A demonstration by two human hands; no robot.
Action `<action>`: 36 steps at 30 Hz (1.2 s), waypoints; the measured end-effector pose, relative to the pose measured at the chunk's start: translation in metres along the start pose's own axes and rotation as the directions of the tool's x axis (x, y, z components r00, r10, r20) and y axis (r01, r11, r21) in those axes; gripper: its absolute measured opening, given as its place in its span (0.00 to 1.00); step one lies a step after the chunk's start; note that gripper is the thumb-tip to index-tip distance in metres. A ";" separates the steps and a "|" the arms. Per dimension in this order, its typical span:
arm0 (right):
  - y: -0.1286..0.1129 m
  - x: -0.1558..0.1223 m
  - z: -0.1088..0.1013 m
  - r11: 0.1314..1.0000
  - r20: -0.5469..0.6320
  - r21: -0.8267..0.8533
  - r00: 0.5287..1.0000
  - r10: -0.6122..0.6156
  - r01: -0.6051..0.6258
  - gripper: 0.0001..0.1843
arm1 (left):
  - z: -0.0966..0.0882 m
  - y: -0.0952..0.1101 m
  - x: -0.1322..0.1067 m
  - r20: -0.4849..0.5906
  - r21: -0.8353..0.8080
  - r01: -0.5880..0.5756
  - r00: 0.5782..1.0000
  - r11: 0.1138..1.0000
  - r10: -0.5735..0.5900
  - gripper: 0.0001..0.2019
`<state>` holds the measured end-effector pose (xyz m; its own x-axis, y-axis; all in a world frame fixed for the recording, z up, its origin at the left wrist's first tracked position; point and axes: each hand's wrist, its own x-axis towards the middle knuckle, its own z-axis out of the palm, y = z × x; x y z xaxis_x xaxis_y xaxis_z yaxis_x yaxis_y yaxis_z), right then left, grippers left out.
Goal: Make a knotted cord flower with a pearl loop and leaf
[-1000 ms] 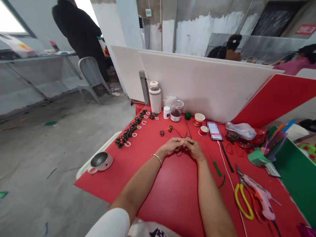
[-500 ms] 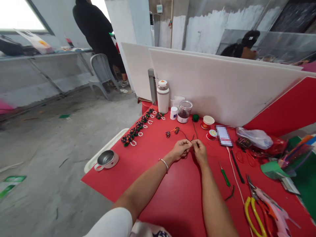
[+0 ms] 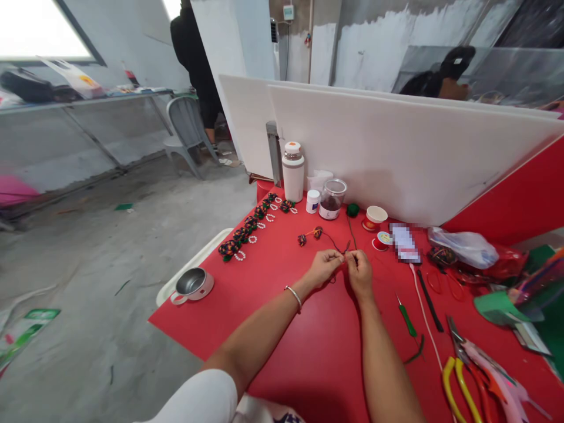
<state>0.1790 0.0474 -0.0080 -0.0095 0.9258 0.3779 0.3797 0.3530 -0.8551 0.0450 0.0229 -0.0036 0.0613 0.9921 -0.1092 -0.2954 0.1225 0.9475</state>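
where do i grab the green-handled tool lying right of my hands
Pinch the green-handled tool by its green grip, likely coming from the near side with the right hand: it lies flat, thin metal tip pointing away.

Red table (image 3: 308, 352), white flask (image 3: 293, 175), green awl (image 3: 407, 320), yellow cutters (image 3: 453, 388), multicoloured knots (image 3: 241, 235), silver bracelet (image 3: 294, 295)

The left arm (image 3: 259, 341) wears a short white sleeve (image 3: 198, 399) at the near left and is bare below it, down to a thin silver bangle (image 3: 293, 295) at the wrist. The right arm (image 3: 383, 364) is bare, as are the left hand (image 3: 324, 265) and right hand (image 3: 360, 271). At the near edge, a white garment (image 3: 253, 409) carries a dark blue print (image 3: 286, 418).
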 end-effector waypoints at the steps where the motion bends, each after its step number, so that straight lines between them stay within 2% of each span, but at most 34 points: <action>1: 0.001 0.000 -0.001 0.999 -0.045 0.023 0.998 0.044 -0.043 0.21 | 0.000 0.001 -0.001 -0.009 0.001 0.000 1.000 1.000 0.000 0.17; 4: 0.003 -0.001 -0.004 0.959 -0.157 0.199 0.960 0.234 -0.201 0.26 | 0.001 0.003 -0.005 -0.035 -0.007 -0.007 0.999 1.000 0.007 0.18; 6: 0.003 -0.002 -0.006 0.899 -0.101 0.333 0.937 0.334 -0.285 0.29 | 0.000 0.005 -0.007 -0.048 -0.018 -0.015 0.999 1.000 0.014 0.19; 7: 0.002 -0.002 -0.006 0.875 -0.022 0.373 0.940 0.340 -0.308 0.28 | -0.001 0.006 -0.007 -0.046 -0.023 -0.015 0.999 1.000 0.014 0.20; 9: 0.000 -0.001 -0.005 0.880 0.106 0.373 0.956 0.275 -0.294 0.23 | -0.001 0.007 -0.006 -0.032 -0.026 -0.012 0.999 1.000 0.011 0.21; 12: -0.004 0.000 -0.003 0.945 0.126 0.281 0.983 0.133 -0.164 0.16 | -0.001 0.007 -0.005 -0.032 -0.008 -0.017 0.999 1.000 0.017 0.21; 17: -0.008 -0.001 -0.001 0.980 0.070 0.176 0.994 0.079 -0.090 0.13 | 0.002 0.003 -0.002 -0.079 0.043 -0.021 0.997 0.999 0.024 0.19; 24: -0.009 -0.007 0.004 0.993 -0.023 -0.101 0.998 -0.060 0.058 0.18 | 0.007 -0.006 -0.002 -0.114 0.081 -0.025 0.993 0.996 0.034 0.16; 27: -0.001 -0.004 -0.002 0.997 -0.160 -0.068 0.987 0.026 -0.037 0.19 | 0.007 -0.006 -0.004 -0.119 0.069 -0.025 0.992 0.997 0.034 0.16; 29: 0.005 -0.002 -0.010 0.988 -0.281 -0.007 0.949 0.145 -0.153 0.21 | 0.006 -0.005 -0.006 -0.118 0.055 -0.018 0.993 0.998 0.024 0.17; 31: 0.008 -0.001 -0.016 0.966 -0.315 0.066 0.913 0.259 -0.251 0.26 | 0.005 -0.003 -0.007 -0.109 0.044 -0.007 0.994 0.999 0.012 0.18; 33: 0.007 -0.001 -0.019 0.946 -0.205 0.139 0.926 0.318 -0.294 0.28 | 0.004 -0.001 -0.007 -0.098 0.042 0.001 0.995 0.999 0.003 0.19; 34: 0.004 -0.001 -0.019 0.943 -0.107 0.170 0.946 0.306 -0.285 0.27 | 0.004 -0.001 -0.007 -0.092 0.046 0.002 0.996 0.999 0.002 0.19; 36: -0.004 -0.002 -0.016 0.951 0.088 0.218 0.975 0.203 -0.218 0.21 | 0.004 0.000 -0.007 -0.078 0.061 0.000 0.997 0.998 0.005 0.19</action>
<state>0.1920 0.0422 0.0002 -0.0139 0.9864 0.1635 0.1618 0.1636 -0.9732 0.0482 0.0158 -0.0022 -0.0148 0.9917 -0.1277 -0.2372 0.1206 0.9640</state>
